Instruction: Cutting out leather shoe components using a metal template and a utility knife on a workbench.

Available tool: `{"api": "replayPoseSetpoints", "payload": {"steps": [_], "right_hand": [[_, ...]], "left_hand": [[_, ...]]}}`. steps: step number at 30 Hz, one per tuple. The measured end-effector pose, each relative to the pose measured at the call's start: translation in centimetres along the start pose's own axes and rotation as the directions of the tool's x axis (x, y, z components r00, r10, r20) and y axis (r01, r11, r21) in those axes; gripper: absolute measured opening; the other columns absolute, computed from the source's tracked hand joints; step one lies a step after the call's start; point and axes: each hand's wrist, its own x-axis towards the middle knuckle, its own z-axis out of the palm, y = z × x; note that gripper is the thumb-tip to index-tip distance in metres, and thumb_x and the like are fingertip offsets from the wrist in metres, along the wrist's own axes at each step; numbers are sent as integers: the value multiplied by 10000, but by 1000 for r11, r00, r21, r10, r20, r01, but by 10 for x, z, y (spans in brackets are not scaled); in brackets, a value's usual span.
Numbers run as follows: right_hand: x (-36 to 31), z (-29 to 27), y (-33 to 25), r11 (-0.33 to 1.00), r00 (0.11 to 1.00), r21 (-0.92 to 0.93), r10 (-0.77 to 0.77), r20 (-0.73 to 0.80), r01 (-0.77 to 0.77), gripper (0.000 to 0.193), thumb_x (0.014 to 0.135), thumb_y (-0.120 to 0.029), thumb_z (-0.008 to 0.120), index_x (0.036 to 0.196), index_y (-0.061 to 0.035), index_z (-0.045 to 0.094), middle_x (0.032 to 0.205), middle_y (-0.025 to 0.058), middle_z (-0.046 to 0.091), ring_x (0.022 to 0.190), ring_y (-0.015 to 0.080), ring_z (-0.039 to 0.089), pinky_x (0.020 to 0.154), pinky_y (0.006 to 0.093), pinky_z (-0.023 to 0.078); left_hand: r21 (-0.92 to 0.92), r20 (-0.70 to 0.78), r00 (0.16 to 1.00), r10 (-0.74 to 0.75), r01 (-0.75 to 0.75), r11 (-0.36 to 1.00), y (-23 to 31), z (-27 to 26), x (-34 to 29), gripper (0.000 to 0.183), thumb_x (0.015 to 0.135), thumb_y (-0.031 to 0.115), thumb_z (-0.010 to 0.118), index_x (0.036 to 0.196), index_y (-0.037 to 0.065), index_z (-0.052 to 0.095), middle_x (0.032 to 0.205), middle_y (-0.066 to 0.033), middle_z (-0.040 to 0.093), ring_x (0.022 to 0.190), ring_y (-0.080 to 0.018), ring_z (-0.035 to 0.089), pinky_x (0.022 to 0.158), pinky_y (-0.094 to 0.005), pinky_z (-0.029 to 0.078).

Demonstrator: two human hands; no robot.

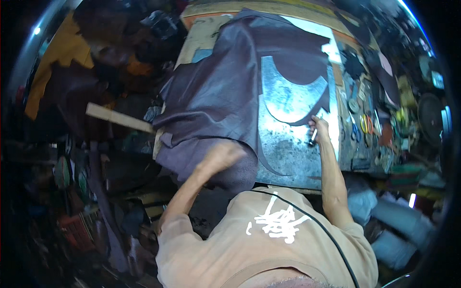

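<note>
A large dark brown leather hide (216, 86) covers much of the worktable, its near end folded over with the suede-like underside (187, 156) showing. My left hand (225, 156) is over this fold, its fingers smeared by motion. On the right, a shiny metal sheet (288, 149) lies bare beside the hide and shows through a curved gap in the leather. My right hand (319, 126) is closed on a small tool with a light shaft and dark end (313, 138), at the lower right tip of a curved leather strip (293, 121). The tool's exact kind is unclear.
Along the table's right side lie orange-handled scissors (369, 124), blue-handled scissors (355, 132), a roll of tape (353, 105) and other hand tools. A wooden strip (117, 117) juts out at the left. Orange-yellow leather (53, 62) hangs at the far left.
</note>
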Motion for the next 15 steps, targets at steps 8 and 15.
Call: {"api": "replayPoseSetpoints", "payload": {"steps": [8,15], "right_hand": [[-13,18,0,998,998,-53,-21,-54,18,189,916,-192,644,868,-25,568,635,78,593,406,134,470,350,311,400],[24,4,30,929,993,-358,-112,-25,96,331,875,-333,697,799,-23,611,596,61,578,420,147,504,389,330,438]], "left_hand": [[311,-465,657,-594,749,585,-156,-40,-25,904,846,693,545,1367,-42,468,1441,-276,415,1331,-426,416,1083,-517,354],[116,-704,681,-202,391,913,-145,-48,-91,580,876,242,670,1387,39,486,1413,-136,522,1323,-296,470,1096,-376,371]]}}
